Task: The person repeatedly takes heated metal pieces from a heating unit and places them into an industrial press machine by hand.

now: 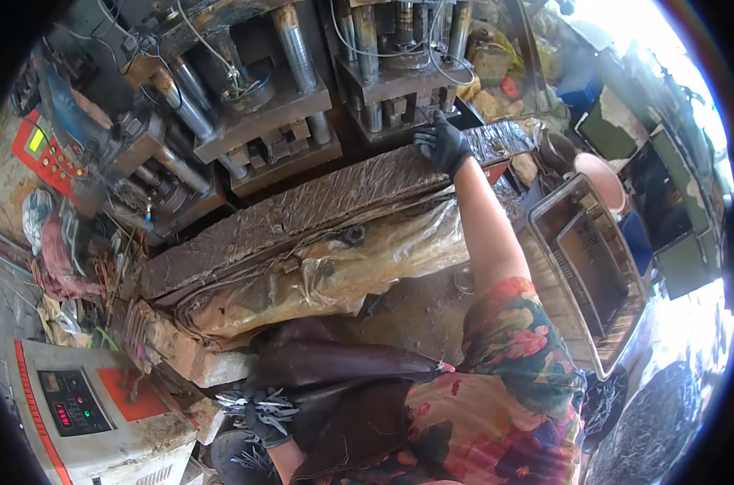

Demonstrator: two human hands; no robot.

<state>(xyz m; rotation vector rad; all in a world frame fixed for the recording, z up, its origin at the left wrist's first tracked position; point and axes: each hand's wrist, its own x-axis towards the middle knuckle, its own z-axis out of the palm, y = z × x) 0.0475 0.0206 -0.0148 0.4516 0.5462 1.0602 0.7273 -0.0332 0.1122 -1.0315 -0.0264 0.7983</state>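
Evidently the work was partway through: the left hand [268,427], gloved in black, had its fingers bent around a loose bundle of slim metal pieces [278,406], which stuck out to both sides of it. More such pieces showed in a dark round container [224,454] just below and left of that hand, so a good share of the handling seemed left to do. Farther up and to the right, the right hand [444,145], gloved too, was partly curled with its thumb raised, over the plastic-wrapped surface [302,206]; whether it gripped anything or touched the wrap could not be told. Just beyond its fingertips stood a press [395,109], its upper and lower blocks apart; whether a piece sat between them was too dark to tell, and no finished count could be judged. A second press [262,121] stood left of the right hand. Below that hand hung crumpled clear plastic [383,246], to its lower right stood a rectangular crate [537,222], and left of the left hand stood a pale control box [140,444].
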